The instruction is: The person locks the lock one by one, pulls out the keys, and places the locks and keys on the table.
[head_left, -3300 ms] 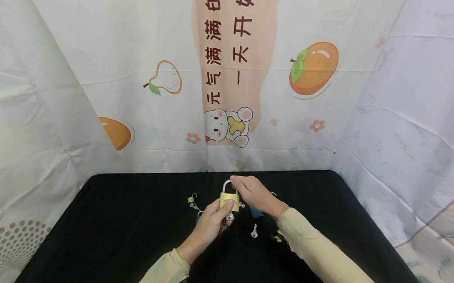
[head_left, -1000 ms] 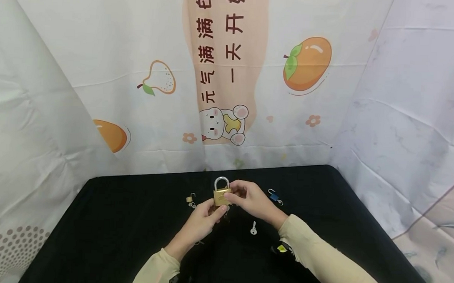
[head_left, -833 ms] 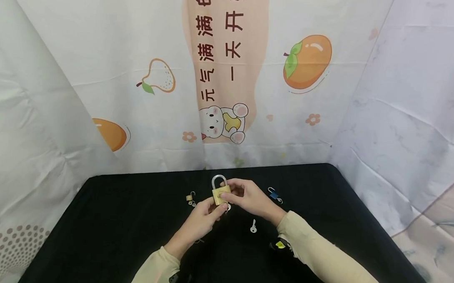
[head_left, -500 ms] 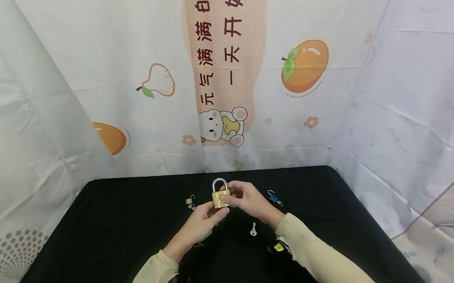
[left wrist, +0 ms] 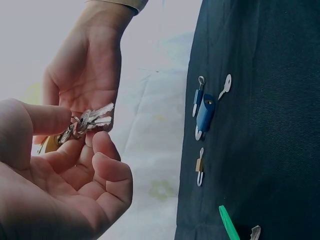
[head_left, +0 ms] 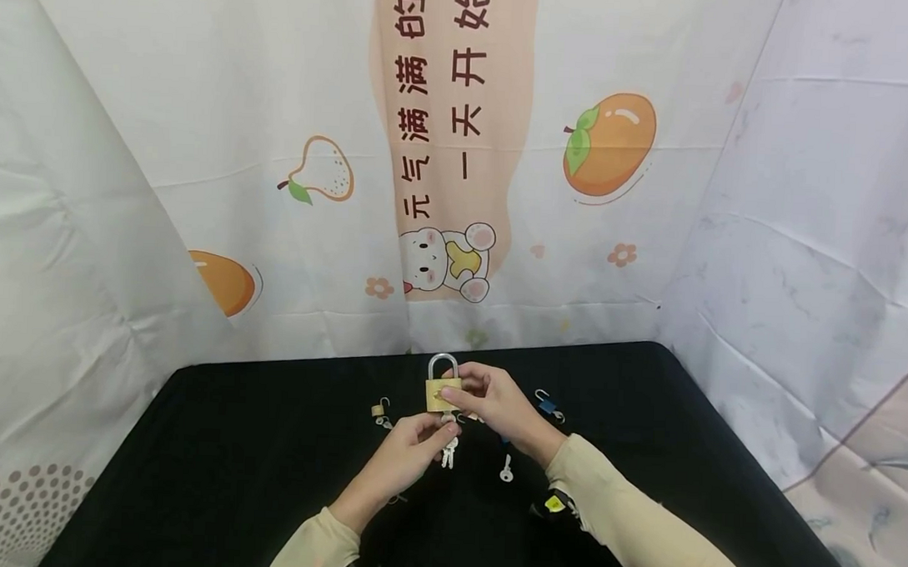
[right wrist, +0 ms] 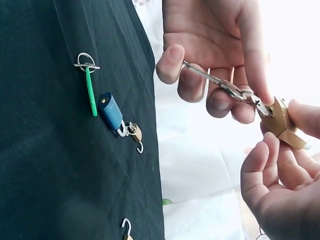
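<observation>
A brass padlock [head_left: 433, 396] with a silver shackle is held upright above the table. My right hand [head_left: 506, 404] grips its body, thumb on the front face. Both shackle legs appear to enter the body. Below it, my left hand [head_left: 397, 458] pinches a key at the padlock's bottom, where the keyhole is. More keys [head_left: 449, 455] dangle from the same ring. In the left wrist view the bunch of keys [left wrist: 90, 121] lies by the left thumb. The right wrist view shows the padlock [right wrist: 281, 122] tilted between both hands; how deep the key sits is hidden.
On the black cloth [head_left: 267, 477] lie a small open brass padlock [head_left: 378, 410], a small open blue padlock [head_left: 546, 406] and a loose key [head_left: 507, 470]. The wrist views show a larger blue padlock [right wrist: 111, 110] and a green tag [right wrist: 90, 95] on a ring. Curtains surround the table.
Earlier my right hand was on the shackle, which stood higher; now that hand holds the body. The left hand has moved from the body to the key underneath, and the dangling keys have come into view.
</observation>
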Tool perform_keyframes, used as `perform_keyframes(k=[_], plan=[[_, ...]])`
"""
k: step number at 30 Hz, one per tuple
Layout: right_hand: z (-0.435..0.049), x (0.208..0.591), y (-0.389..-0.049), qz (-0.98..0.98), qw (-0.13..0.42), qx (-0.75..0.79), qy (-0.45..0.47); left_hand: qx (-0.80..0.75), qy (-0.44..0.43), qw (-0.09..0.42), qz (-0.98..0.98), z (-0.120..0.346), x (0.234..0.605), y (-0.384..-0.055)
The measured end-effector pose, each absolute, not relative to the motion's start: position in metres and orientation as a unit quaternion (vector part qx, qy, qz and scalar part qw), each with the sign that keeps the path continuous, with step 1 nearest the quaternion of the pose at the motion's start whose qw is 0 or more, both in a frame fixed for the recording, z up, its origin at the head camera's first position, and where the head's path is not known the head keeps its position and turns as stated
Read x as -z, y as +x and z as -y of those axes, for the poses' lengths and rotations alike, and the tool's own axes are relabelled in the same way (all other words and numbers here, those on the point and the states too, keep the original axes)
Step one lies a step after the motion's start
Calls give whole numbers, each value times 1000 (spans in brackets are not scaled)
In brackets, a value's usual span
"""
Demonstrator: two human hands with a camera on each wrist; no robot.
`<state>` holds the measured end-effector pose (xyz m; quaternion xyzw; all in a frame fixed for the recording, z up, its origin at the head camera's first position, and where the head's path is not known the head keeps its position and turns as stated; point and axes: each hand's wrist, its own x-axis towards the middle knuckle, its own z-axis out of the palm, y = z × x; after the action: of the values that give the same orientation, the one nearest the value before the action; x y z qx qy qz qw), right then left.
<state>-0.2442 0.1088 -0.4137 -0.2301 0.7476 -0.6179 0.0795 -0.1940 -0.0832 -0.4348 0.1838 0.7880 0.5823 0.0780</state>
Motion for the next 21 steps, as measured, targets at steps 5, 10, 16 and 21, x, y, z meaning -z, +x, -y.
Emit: perform_keyframes(k=[5, 10, 16, 21], plan=[[-107, 412, -245, -743, 78, 625, -227, -570, 179, 67, -799, 83, 434, -194], [-106, 410, -244, -738, 73, 633, -224, -576, 173, 66, -797, 81, 434, -194], [-104, 410, -243, -737, 64, 637, -218, -582, 166, 64, -793, 78, 431, -192], [-102, 410, -242, -735, 75, 641, -207, -582, 163, 69, -794, 78, 431, -190]])
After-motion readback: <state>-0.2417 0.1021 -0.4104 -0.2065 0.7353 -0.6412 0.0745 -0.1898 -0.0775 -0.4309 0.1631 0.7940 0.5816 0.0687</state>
